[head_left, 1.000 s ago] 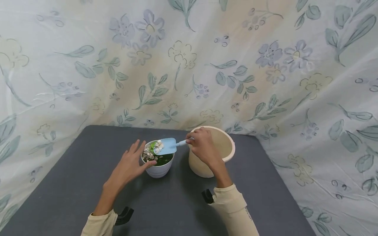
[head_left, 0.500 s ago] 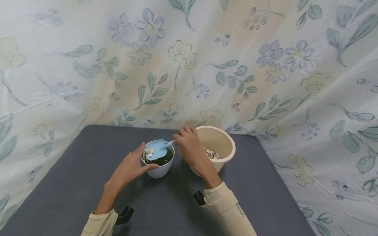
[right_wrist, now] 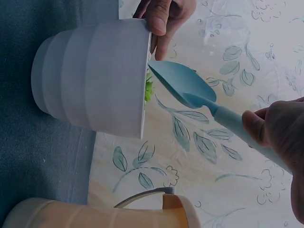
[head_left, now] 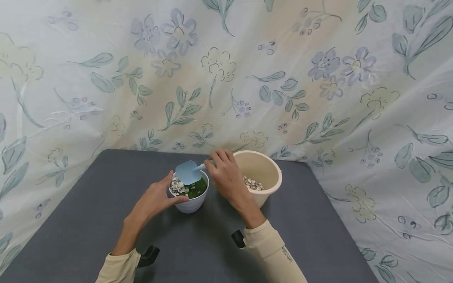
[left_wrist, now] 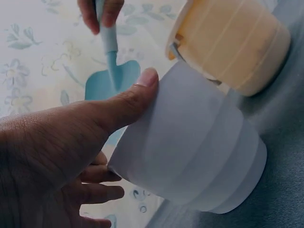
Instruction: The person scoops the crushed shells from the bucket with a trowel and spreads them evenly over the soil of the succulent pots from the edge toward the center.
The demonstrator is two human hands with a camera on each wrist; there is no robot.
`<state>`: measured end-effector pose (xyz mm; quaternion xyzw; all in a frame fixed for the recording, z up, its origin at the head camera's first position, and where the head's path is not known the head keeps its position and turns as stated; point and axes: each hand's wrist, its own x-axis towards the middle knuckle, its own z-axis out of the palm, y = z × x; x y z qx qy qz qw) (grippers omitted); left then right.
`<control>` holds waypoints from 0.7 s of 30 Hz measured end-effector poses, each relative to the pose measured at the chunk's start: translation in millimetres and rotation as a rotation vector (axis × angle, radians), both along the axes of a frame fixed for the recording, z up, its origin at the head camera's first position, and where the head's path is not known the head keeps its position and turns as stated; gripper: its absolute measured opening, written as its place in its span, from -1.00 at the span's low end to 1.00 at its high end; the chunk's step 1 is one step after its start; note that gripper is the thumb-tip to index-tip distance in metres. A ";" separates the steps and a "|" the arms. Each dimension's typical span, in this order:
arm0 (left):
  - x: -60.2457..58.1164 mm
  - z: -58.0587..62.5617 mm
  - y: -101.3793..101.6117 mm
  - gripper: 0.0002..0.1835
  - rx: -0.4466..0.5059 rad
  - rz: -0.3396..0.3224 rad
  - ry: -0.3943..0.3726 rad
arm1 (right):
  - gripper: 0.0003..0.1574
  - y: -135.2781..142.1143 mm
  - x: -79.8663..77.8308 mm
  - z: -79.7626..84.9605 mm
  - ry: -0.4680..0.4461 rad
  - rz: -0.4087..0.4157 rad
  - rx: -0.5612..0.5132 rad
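My right hand (head_left: 225,173) grips the handle of a light blue hand trowel (head_left: 188,172). The trowel's blade is bare and tilted over a white ribbed plant pot (head_left: 191,204), its tip down near the rim in the right wrist view. Inside the pot, small pale shells or pebbles (head_left: 178,186) cover the left side, and dark green stuff (head_left: 198,189) shows on the right. With thumb and fingers spread around the pot's rim, my left hand (head_left: 155,200) holds its left side; the thumb (left_wrist: 137,90) lies along the rim.
Right of the pot stands a larger cream bucket (head_left: 273,184) with a handle, holding more shells or pebbles (head_left: 253,183). Both containers rest on a dark grey table (head_left: 106,204). A floral cloth (head_left: 226,78) hangs close behind the table's back edge.
The trowel moved left over the pot, and its blade tipped, so the shells or pebbles slid off into the pot. My left fingers drew in to the rim.
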<state>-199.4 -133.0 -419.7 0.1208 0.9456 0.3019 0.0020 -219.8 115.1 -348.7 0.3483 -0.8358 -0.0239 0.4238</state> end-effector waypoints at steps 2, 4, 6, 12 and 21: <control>-2.0 -0.1 -1.1 0.33 0.001 -0.014 -0.024 | -0.86 3.6 2.3 0.3 0.013 -0.004 -0.021; -4.7 0.3 -2.8 0.33 -0.008 -0.039 -0.054 | -0.88 9.2 4.8 0.6 0.017 -0.008 -0.055; -7.8 1.7 -5.1 0.32 -0.028 -0.071 -0.075 | -0.89 16.9 6.9 0.6 0.012 -0.014 -0.096; -13.4 10.5 -9.4 0.28 -0.061 -0.164 -0.059 | -0.84 54.6 12.2 3.4 -0.027 -0.002 -0.252; -12.2 39.1 35.6 0.04 -0.016 -0.201 0.146 | -0.88 145.8 15.3 11.1 -0.054 -0.153 -0.377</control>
